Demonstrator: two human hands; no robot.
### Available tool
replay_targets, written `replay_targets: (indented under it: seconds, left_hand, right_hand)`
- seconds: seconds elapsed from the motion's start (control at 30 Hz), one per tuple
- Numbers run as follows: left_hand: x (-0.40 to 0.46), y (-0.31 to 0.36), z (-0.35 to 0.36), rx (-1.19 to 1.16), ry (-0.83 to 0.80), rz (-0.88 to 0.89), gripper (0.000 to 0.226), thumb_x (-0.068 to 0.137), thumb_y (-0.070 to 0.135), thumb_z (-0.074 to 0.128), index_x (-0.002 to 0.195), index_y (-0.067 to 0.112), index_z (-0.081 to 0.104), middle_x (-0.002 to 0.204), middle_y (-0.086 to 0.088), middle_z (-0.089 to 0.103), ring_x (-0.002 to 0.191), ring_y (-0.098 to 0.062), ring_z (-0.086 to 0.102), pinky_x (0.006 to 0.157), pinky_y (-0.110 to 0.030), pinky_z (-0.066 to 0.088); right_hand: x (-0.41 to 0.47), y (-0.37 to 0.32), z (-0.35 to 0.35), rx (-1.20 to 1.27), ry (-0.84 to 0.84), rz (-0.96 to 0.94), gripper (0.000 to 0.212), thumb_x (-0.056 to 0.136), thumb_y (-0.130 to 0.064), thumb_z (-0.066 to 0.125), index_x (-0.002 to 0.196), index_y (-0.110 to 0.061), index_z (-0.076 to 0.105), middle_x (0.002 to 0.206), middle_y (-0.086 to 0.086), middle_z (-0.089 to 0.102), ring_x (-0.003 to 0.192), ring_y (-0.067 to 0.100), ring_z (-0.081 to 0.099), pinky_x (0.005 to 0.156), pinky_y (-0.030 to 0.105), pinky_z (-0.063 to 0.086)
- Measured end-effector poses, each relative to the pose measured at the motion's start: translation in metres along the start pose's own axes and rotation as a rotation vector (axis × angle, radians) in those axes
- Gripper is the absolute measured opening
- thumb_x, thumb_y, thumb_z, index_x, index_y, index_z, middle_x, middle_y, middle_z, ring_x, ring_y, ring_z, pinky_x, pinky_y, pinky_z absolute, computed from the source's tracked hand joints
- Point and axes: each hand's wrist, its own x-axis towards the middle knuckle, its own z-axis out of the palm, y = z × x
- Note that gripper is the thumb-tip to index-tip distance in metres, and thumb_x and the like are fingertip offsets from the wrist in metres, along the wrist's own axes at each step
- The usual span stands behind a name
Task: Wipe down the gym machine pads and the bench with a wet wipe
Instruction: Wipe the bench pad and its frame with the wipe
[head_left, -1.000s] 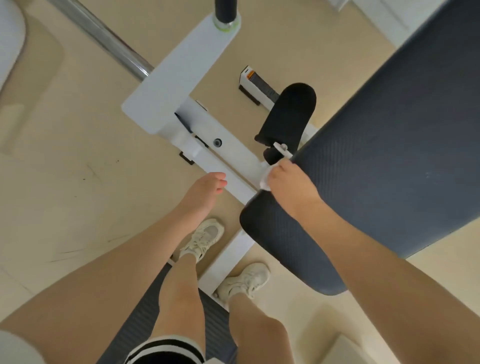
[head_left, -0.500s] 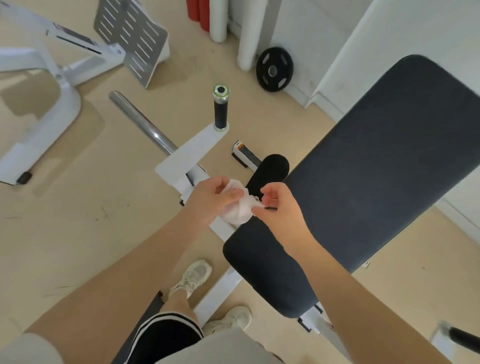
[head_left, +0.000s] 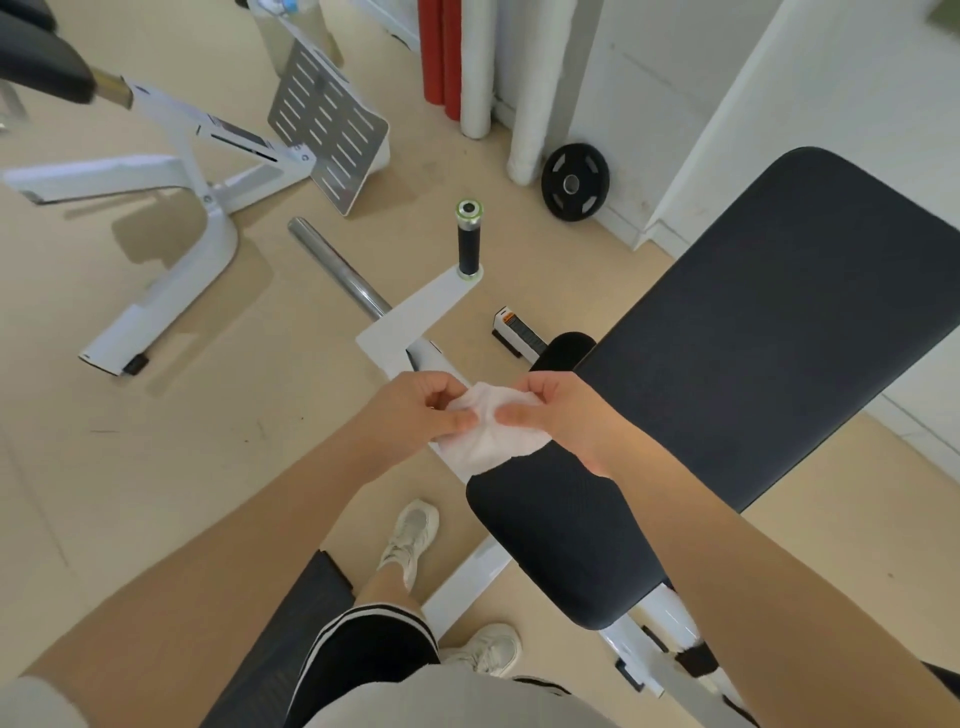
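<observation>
A long black padded bench (head_left: 769, 332) runs from lower centre up to the right edge. A crumpled white wet wipe (head_left: 491, 434) is held just above its near-left end. My left hand (head_left: 415, 410) pinches the wipe's left side and my right hand (head_left: 566, 415) pinches its right side, thumbs on top. Beyond the hands sits a small black roller pad (head_left: 566, 348). The wipe's lower edge hangs over the bench end.
A white machine arm with a black grip (head_left: 469, 244) and a chrome bar (head_left: 337, 270) stand ahead. Another white frame with a perforated footplate (head_left: 327, 130) lies left. A weight plate (head_left: 574, 182) and red and white rollers lean on the wall. My feet stand by the bench base.
My head has lifted, so more of the room shows. My right hand took the wipe off the bench edge and my left hand came in; both now hold and spread it.
</observation>
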Motion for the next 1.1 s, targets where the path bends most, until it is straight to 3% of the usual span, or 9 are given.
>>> replay_targets:
  seconds: [0.07, 0.17, 0.3, 0.37, 0.5, 0.63, 0.73, 0.9, 1.1]
  left_hand:
    - [0.008, -0.002, 0.005, -0.138, 0.076, -0.084, 0.003, 0.087, 0.007, 0.060, 0.086, 0.005, 0.062, 0.083, -0.009, 0.062, 0.073, -0.016, 0.061, 0.070, -0.024, 0.055]
    - [0.027, 0.002, 0.014, -0.616, 0.064, -0.295, 0.019, 0.093, 0.003, 0.050, 0.109, -0.003, 0.054, 0.101, -0.016, 0.063, 0.083, -0.020, 0.065, 0.069, -0.025, 0.058]
    - [0.054, 0.021, 0.008, -0.859, -0.018, -0.295, 0.025, 0.093, 0.010, 0.045, 0.114, 0.000, 0.054, 0.104, -0.016, 0.067, 0.090, -0.022, 0.068, 0.072, -0.028, 0.058]
    - [0.070, 0.031, -0.005, -0.776, -0.112, -0.235, 0.030, 0.095, 0.025, 0.038, 0.106, 0.006, 0.059, 0.092, -0.007, 0.069, 0.083, -0.015, 0.069, 0.072, -0.025, 0.055]
    - [0.121, 0.040, -0.048, -0.465, -0.313, -0.250, 0.054, 0.097, 0.049, 0.025, 0.116, 0.015, 0.061, 0.109, 0.001, 0.068, 0.099, -0.011, 0.065, 0.088, -0.026, 0.049]
    - [0.185, 0.044, -0.079, -0.143, 0.038, -0.281, 0.022, 0.094, 0.031, 0.046, 0.088, 0.021, 0.064, 0.090, 0.003, 0.067, 0.084, -0.014, 0.062, 0.079, -0.025, 0.044]
    - [0.229, 0.044, -0.100, -0.162, 0.199, -0.257, 0.011, 0.092, 0.024, 0.049, 0.085, 0.029, 0.055, 0.097, 0.003, 0.057, 0.086, -0.014, 0.056, 0.085, -0.029, 0.042]
    - [0.279, 0.051, -0.106, -0.142, -0.056, -0.356, 0.014, 0.090, 0.044, 0.051, 0.098, 0.034, 0.055, 0.108, 0.011, 0.057, 0.109, -0.012, 0.052, 0.101, -0.032, 0.039]
    - [0.296, 0.043, -0.107, 0.000, -0.136, -0.215, 0.006, 0.086, 0.033, 0.060, 0.084, 0.033, 0.066, 0.069, 0.021, 0.065, 0.080, 0.002, 0.058, 0.092, -0.030, 0.047]
  right_hand:
    - [0.007, 0.005, 0.009, -0.151, 0.247, -0.037, 0.009, 0.084, -0.012, 0.061, 0.077, -0.013, 0.056, 0.072, -0.002, 0.052, 0.068, 0.013, 0.049, 0.061, 0.023, 0.042]
    - [0.019, 0.009, 0.027, -0.509, 0.565, -0.121, 0.010, 0.090, -0.014, 0.051, 0.096, -0.012, 0.059, 0.093, -0.001, 0.054, 0.075, 0.017, 0.054, 0.065, 0.029, 0.046]
    - [0.038, -0.009, 0.032, -0.259, 0.524, -0.098, 0.023, 0.097, -0.020, 0.043, 0.110, -0.014, 0.062, 0.099, 0.002, 0.062, 0.077, 0.008, 0.055, 0.061, 0.011, 0.040]
    - [0.050, -0.021, 0.028, -0.148, 0.461, -0.113, 0.025, 0.095, -0.030, 0.048, 0.105, -0.012, 0.063, 0.086, 0.002, 0.064, 0.071, 0.006, 0.055, 0.061, 0.012, 0.040]
    - [0.102, -0.038, 0.016, -0.106, 0.516, 0.005, 0.009, 0.092, -0.022, 0.054, 0.099, -0.021, 0.059, 0.079, -0.009, 0.062, 0.068, 0.001, 0.055, 0.057, 0.009, 0.042]
    - [0.178, -0.045, 0.007, 0.222, 0.637, 0.263, 0.015, 0.090, -0.014, 0.053, 0.101, -0.024, 0.056, 0.083, -0.010, 0.057, 0.076, 0.010, 0.055, 0.068, 0.024, 0.049]
    - [0.229, -0.042, -0.004, 0.513, 0.764, 0.473, 0.013, 0.090, -0.011, 0.054, 0.094, -0.023, 0.058, 0.084, -0.004, 0.057, 0.079, 0.013, 0.055, 0.081, 0.032, 0.052]
    - [0.293, -0.037, -0.014, 0.748, 0.818, 0.677, 0.019, 0.088, -0.013, 0.058, 0.105, -0.017, 0.066, 0.073, -0.001, 0.056, 0.066, 0.015, 0.054, 0.063, 0.027, 0.052]
    - [0.309, -0.043, -0.012, 0.990, 0.682, 0.548, 0.007, 0.083, -0.004, 0.067, 0.089, -0.006, 0.067, 0.079, 0.006, 0.066, 0.072, 0.013, 0.063, 0.069, 0.020, 0.054]
